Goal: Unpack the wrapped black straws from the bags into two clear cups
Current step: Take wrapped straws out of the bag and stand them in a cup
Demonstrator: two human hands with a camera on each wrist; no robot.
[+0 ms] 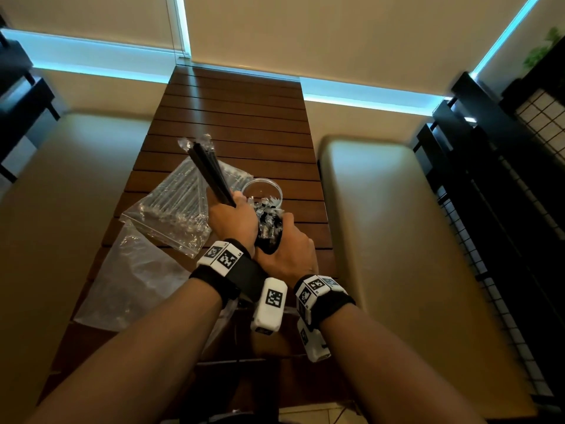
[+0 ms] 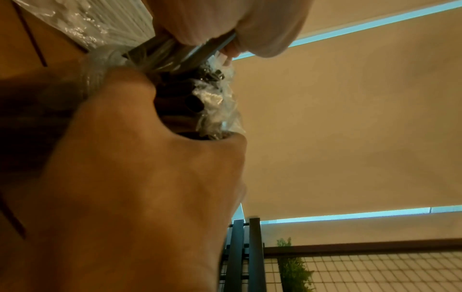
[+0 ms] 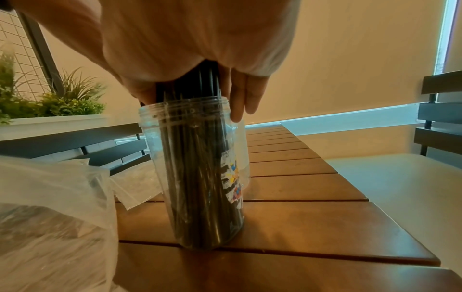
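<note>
Plastic zip bags lie at the counter's (image 1: pixel 250 117) left: an emptied bag (image 1: pixel 134 280) at 8 o'clock and, beyond it, a straw-filled bag (image 1: pixel 180 206) at 10 o'clock. At centre, the left hand (image 1: pixel 234 220) grips a small bundle of wrapped black straws (image 1: pixel 208 169), angled up toward 11 o'clock. Just right, the right hand (image 1: pixel 287 252) curls around the packed cup (image 3: pixel 200 173) of straws; an almost empty cup (image 1: pixel 263 188) stands behind at 12 o'clock.

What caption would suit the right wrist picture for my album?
The right hand grips wrapped black straws standing in a clear plastic cup on a slatted wooden table.
</note>
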